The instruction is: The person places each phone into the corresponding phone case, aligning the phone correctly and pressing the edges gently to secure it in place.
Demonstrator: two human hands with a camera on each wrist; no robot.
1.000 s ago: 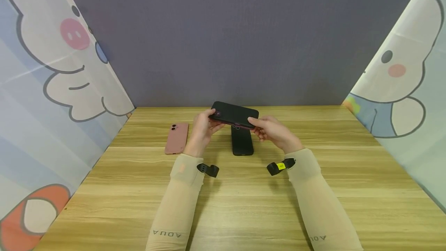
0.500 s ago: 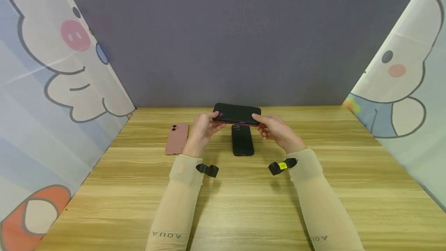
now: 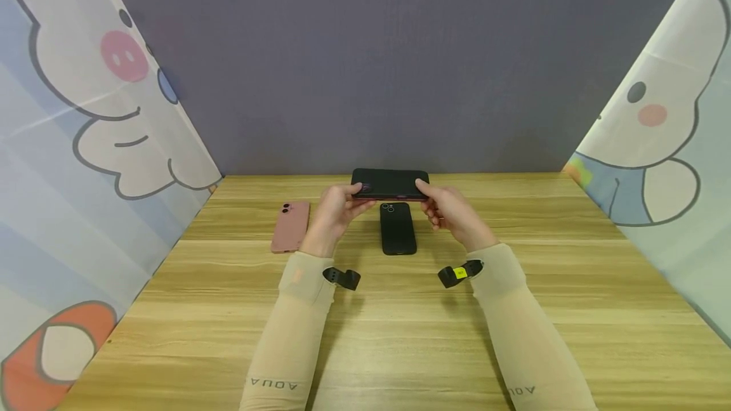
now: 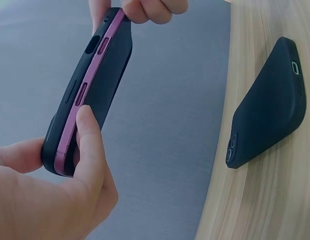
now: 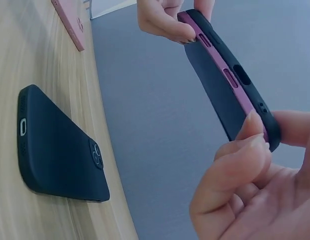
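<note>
A phone [image 3: 391,184] with a black camera side and a pink-purple edge band is held up level above the table, lying crosswise. My left hand [image 3: 337,211] grips its left end, thumb on top and fingers underneath. At the opposite end my right hand [image 3: 454,211] pinches it, with the thumb on the upper face. The left wrist view shows the purple band [image 4: 83,92] with slots between a black outer shell [image 4: 75,85] and a dark flat face [image 4: 112,70]. Below, on the table, lies a black phone [image 3: 398,230], camera side up. A pink phone [image 3: 290,227] lies near my left hand.
The wooden table [image 3: 365,347] runs back to a grey panel [image 3: 365,68]. Cartoon-printed sheets, one on the left [image 3: 46,170] and one on the right [image 3: 674,163], flank it. Black straps sit on both wrists.
The held phone has levelled out from a tilt and shifted slightly right, uncovering the top of the black phone below. Both hands keep their hold; the phones on the table have not moved.
</note>
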